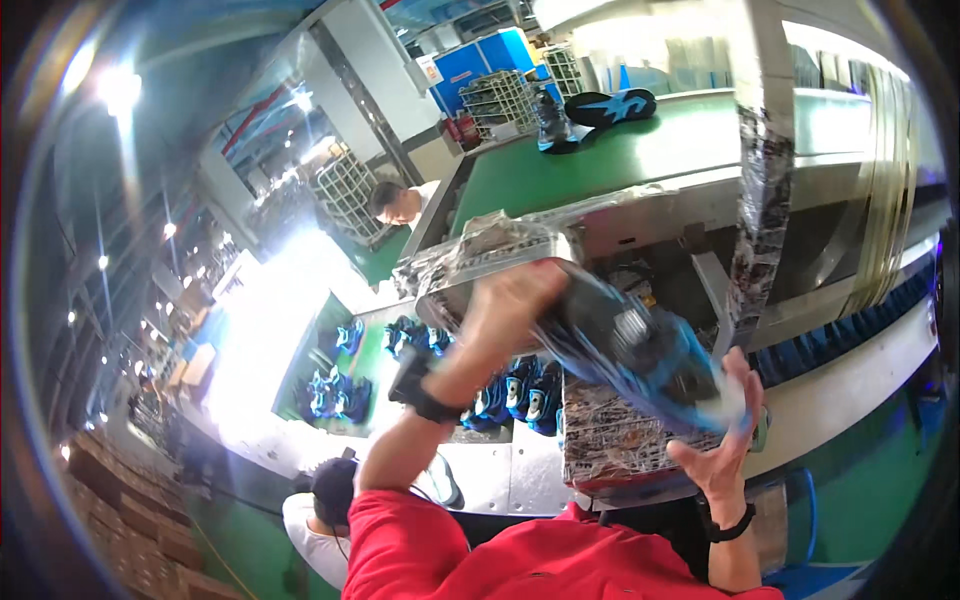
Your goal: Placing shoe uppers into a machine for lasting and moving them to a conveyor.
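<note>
Blurred shoe point(628, 345) — black, blue-edged, pale at one end — tilted.

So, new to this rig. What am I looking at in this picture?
No machine arms here: these are a person's own bare hands, seen by a wide fisheye camera worn on the head and looking down, so straight edges bend. The left hand holds one end of a blue-and-black shoe, blurred. The right hand is open at the other end; blur hides whether it touches. Beyond, two more shoes sit on a green surface. Lower down, behind the left forearm, are further blue-and-black shoes.
</note>
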Demonstrator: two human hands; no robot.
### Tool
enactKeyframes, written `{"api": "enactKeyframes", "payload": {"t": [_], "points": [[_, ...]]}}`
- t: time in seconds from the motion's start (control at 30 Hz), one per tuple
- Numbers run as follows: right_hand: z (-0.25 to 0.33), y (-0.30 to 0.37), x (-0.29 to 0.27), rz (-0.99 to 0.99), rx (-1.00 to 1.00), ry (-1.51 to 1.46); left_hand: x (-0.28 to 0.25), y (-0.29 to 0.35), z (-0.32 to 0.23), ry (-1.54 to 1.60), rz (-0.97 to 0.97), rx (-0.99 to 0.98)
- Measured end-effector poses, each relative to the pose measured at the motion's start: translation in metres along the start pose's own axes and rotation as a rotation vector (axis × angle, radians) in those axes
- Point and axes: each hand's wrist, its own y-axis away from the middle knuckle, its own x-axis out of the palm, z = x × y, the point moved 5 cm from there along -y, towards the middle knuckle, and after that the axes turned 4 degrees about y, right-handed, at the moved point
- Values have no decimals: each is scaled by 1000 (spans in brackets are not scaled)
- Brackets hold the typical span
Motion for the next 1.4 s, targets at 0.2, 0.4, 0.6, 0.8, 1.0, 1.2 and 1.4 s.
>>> {"api": "enactKeyframes", "payload": {"t": [0.2, 0.4, 0.6, 0.8, 1.0, 1.2, 1.4], "points": [[-16, 101, 27, -55, 476, -126, 155, 73, 3, 765, 154, -455], [-3, 85, 24, 128, 213, 882, 156, 89, -24, 443, 222, 80], [32, 23, 4, 160, 652, 197, 177, 115, -14, 241, 237, 163], [2, -31, 76, 518, 632, 823, 179, 113, -6, 368, 230, 168], [-8, -22, 78, 317, 585, 983, 175, 107, 6, 582, 111, 126], [34, 27, 51, -109, 433, 888, 180, 115, 15, 1050, 112, -66], [134, 132, 18, -672, 802, 212, 148, 151, -85, 1663, 492, -67]]}}
